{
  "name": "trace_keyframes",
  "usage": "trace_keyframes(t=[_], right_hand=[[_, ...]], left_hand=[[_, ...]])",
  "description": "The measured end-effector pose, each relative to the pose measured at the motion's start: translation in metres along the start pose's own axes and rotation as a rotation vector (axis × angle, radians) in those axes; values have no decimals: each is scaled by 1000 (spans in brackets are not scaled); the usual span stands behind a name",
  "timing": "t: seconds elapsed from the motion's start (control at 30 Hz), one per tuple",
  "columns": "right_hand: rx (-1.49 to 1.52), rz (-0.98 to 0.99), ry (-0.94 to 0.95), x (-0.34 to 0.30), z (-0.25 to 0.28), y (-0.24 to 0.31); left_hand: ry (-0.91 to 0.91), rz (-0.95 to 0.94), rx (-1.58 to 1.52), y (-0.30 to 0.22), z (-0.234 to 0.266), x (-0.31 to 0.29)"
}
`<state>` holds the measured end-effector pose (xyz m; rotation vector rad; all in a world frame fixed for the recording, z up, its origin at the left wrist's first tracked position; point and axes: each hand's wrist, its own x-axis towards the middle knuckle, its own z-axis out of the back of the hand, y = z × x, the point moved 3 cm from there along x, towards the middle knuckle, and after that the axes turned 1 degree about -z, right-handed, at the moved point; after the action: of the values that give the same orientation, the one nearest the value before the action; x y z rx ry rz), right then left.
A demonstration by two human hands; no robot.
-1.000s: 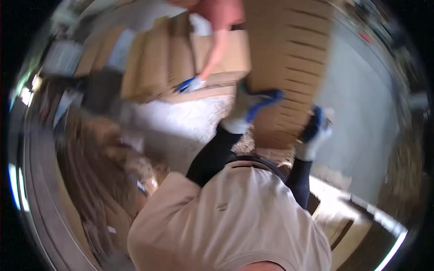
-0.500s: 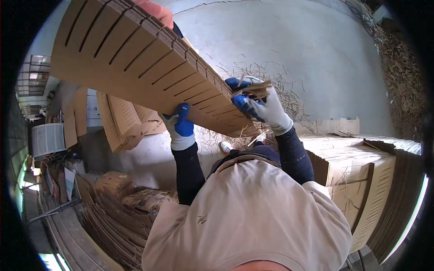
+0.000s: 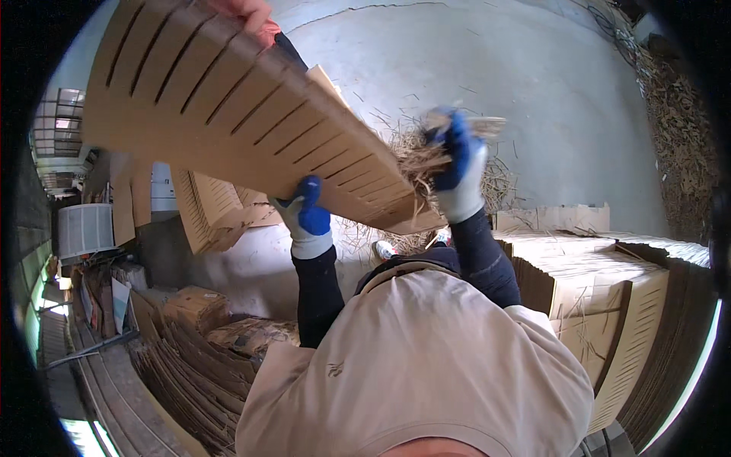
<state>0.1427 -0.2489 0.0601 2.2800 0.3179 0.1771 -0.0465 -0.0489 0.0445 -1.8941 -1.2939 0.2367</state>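
A wide stack of slotted brown cardboard sheets (image 3: 228, 122) is held up in front of me, tilted down to the right. My left hand (image 3: 306, 217), in a blue and white glove, grips its lower edge. My right hand (image 3: 457, 164), gloved the same, is lifted just off the stack's right end and is closed on a bundle of thin cardboard strips (image 3: 426, 156). Another person's hand (image 3: 244, 11) holds the stack's far top edge.
A loose pile of cardboard strips (image 3: 487, 183) lies on the grey concrete floor (image 3: 533, 84). Stacks of slotted sheets (image 3: 609, 297) stand at the right. More flat cardboard (image 3: 190, 358) is piled at the lower left, and a white crate (image 3: 84, 228) stands at the left.
My right hand has come off the stack's right end and risen, pulling away a bundle of strips. My left hand keeps its grip on the lower edge.
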Motion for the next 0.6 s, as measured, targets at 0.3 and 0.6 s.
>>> trace_keyframes(t=[0.3,0.6], right_hand=[[-310,60,196,13,32,-6],[-739,270,894,-13,-32,16]], left_hand=[[163,105,-113,-2,53,25],[262,56,-120,-3,51,23]])
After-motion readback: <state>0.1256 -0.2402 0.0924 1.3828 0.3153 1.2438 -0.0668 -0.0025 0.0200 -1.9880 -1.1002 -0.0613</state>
